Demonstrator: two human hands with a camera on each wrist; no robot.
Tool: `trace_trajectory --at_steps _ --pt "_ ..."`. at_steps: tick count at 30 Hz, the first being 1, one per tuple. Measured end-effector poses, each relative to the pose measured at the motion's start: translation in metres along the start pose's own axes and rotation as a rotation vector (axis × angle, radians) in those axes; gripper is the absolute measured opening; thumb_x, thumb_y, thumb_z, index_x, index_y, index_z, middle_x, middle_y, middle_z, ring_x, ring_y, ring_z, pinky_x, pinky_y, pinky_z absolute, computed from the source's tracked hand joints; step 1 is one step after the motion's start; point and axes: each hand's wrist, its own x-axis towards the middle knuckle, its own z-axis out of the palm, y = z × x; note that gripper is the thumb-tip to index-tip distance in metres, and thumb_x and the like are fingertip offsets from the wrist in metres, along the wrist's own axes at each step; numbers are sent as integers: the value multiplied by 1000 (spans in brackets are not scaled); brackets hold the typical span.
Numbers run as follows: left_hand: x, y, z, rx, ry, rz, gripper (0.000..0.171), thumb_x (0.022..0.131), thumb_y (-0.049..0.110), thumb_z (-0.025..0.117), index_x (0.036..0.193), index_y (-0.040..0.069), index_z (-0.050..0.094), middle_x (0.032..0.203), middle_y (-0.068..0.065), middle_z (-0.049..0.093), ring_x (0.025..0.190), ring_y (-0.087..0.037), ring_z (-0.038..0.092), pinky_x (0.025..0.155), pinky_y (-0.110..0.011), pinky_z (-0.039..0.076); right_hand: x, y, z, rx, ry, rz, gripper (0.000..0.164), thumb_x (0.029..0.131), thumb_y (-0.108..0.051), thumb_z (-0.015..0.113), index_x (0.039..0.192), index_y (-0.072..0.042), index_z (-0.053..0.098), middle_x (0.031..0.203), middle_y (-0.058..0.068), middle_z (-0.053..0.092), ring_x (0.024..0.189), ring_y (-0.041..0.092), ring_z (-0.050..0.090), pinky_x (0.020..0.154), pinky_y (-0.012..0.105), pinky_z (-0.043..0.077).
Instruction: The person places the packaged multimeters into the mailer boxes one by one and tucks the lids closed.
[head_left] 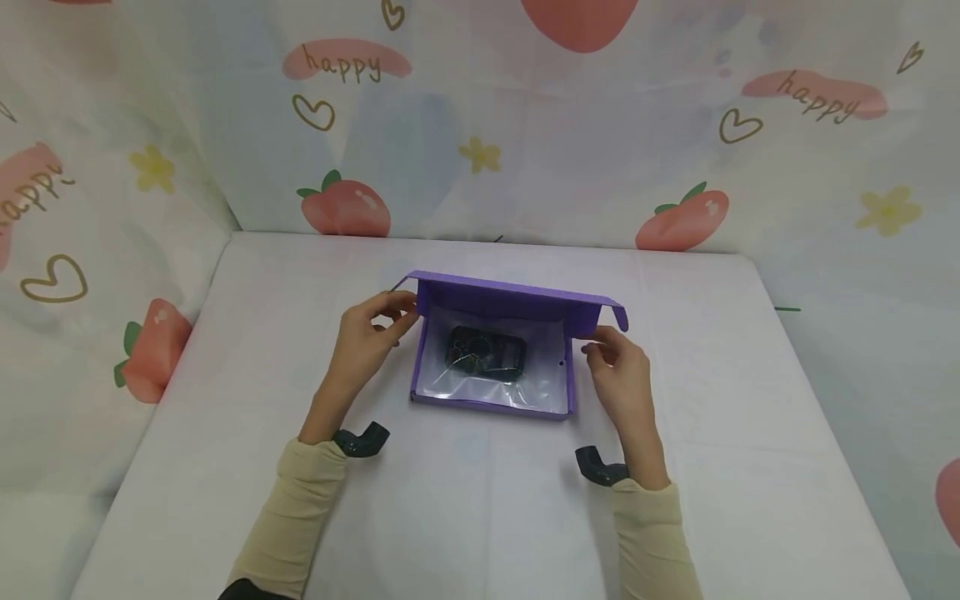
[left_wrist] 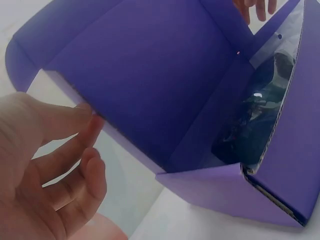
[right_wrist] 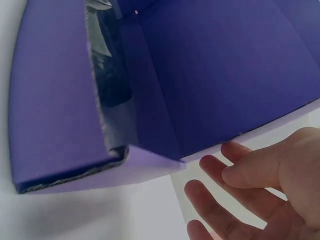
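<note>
A purple cardboard box (head_left: 492, 407) lies on the table with its lid (head_left: 517, 304) raised at the back. Inside, a black device (head_left: 486, 353) rests under clear plastic wrap (head_left: 540, 392); its exact kind is obscured by glare. My left hand (head_left: 362, 342) is at the lid's left side, and in the left wrist view its thumb and index finger (left_wrist: 70, 122) pinch the lid's side edge. At the lid's right side is my right hand (head_left: 621, 371), its fingertips (right_wrist: 232, 150) right at the lower edge of the lid, with the other fingers loosely bent below.
The box stands mid-table on a white cloth (head_left: 487, 500). A patterned curtain (head_left: 525, 125) with fruit and "happy" prints rises behind and on both sides. A dark curved camera mount (head_left: 363, 440) sits on the left wrist, another mount (head_left: 600, 467) on the right.
</note>
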Motion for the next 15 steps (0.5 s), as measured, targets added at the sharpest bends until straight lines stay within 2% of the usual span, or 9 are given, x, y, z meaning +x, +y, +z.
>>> trace_trajectory --at_steps 4,7,9,11,15 --pt "-3 -3 -5 -28 -62 -17 24 100 16 70 124 15 74 111 -8 77 100 -17 63 64 -23 57 -2 4 -1 -15 -7 -2 31 102 0 52 128 -3 69 117 24 75 112 42 73 93 49 54" --pt "-5 -5 -10 -66 -112 -27 24 101 14 68 124 9 73 114 -14 76 99 -17 63 66 -24 57 -3 10 -1 -3 -20 -19 30 103 0 52 128 0 69 120 26 74 113 44 73 94 52 56" --pt "-5 -9 -13 -86 -145 -28 23 102 14 67 123 6 72 115 -18 76 97 -22 63 67 -24 57 -2 15 -2 24 -40 -20 30 104 -1 51 129 2 68 123 27 73 114 44 72 98 54 56" --pt "-4 -13 -16 -108 -172 -22 22 104 15 64 123 5 72 115 -21 74 95 -26 62 68 -23 57 0 20 -4 70 -63 5 30 107 -5 50 132 1 66 126 24 72 113 36 73 100 44 57" --pt "2 -18 -22 -168 -173 -45 25 107 17 59 128 7 69 121 -21 71 97 -29 63 73 -22 58 6 26 -9 202 -87 72 34 111 -20 49 137 -3 61 132 17 69 106 8 71 94 19 56"
